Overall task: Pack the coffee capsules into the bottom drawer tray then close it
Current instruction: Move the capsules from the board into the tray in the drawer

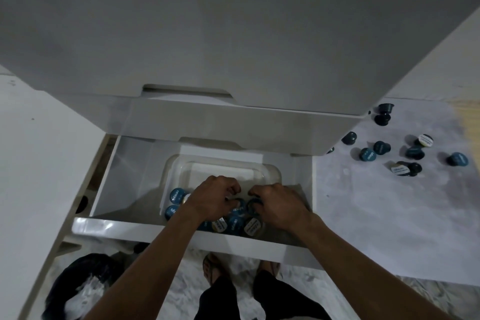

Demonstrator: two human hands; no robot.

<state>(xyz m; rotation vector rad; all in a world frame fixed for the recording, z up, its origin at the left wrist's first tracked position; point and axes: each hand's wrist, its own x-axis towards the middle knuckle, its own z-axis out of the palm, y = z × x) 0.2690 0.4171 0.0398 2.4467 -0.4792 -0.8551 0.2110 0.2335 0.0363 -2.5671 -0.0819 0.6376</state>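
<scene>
The bottom drawer point(166, 230) of a white cabinet stands pulled out. Inside it sits a clear plastic tray point(270, 171); its near half holds several blue coffee capsules point(176, 195), some with white or gold labels. My left hand point(211, 196) and my right hand point(276, 204) are both down in the tray with fingers curled over the capsules. What the fingers grip is hidden. More capsules point(381, 147) lie scattered on the floor to the right of the cabinet.
Above the open drawer, another drawer point(233, 122) sticks out slightly. A dark bag with white contents point(83, 288) lies at lower left. My feet point(215, 267) stand just in front of the drawer. White sheeting point(376, 215) covers the floor at right.
</scene>
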